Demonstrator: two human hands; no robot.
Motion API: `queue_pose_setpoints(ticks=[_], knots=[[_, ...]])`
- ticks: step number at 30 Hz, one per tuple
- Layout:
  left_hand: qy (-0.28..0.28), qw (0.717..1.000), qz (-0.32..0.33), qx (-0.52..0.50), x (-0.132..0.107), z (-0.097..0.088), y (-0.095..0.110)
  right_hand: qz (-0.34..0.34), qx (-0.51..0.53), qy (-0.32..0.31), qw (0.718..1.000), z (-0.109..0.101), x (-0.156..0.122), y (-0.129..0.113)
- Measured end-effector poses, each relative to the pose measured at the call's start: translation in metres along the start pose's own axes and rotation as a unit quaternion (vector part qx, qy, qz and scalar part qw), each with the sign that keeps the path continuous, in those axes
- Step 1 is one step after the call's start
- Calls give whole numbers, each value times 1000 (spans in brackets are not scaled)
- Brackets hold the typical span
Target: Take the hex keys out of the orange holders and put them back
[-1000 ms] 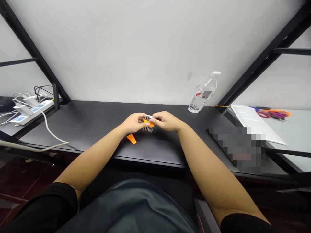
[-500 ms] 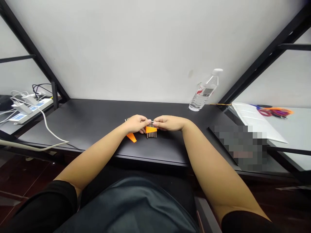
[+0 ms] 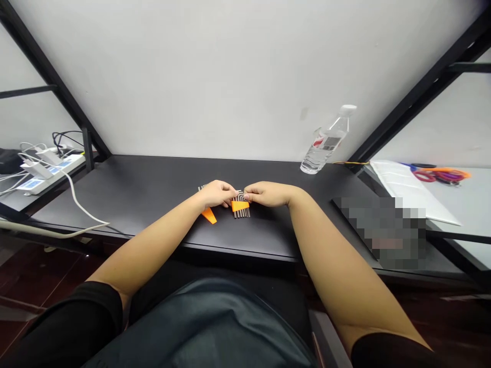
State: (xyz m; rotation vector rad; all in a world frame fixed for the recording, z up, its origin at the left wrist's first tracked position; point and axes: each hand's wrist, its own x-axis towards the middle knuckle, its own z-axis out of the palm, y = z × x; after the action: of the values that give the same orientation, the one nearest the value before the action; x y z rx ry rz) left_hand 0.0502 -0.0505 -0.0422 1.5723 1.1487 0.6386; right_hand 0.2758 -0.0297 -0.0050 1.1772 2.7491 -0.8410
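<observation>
The left hand (image 3: 217, 194) and right hand (image 3: 267, 194) pinch the top of a hex key set (image 3: 241, 207) with an orange holder, on a black desk (image 3: 115, 194); an orange plastic wedge (image 3: 209, 216) lies just below the left hand.

Bright, even indoor light on the white wall (image 3: 192, 76); soft shadow on the black desk (image 3: 153, 194) beside the left hand (image 3: 217, 194). Strong wide-angle bending at edges; pixelated patch (image 3: 383, 232) lower right.

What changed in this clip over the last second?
The left hand and right hand have come down, lowering the orange-handled hex key set toward the desk, with fingertips still at its top. The left hand has shifted closer to the orange wedge. The wedge and water bottle stayed put.
</observation>
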Motion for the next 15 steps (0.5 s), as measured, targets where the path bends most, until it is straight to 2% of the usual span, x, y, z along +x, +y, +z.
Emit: queue_pose_setpoints(ticks=[4,9,15], knots=[[-24,999,6,34,0,-2,2,-16,3,-10,1000,1,0,-5],[-17,993,14,112,-4,-1,6,16,-11,-17,1000,3,2,-5],[54,950,69,300,-6,7,11,77,-56,-22,995,4,9,-7]])
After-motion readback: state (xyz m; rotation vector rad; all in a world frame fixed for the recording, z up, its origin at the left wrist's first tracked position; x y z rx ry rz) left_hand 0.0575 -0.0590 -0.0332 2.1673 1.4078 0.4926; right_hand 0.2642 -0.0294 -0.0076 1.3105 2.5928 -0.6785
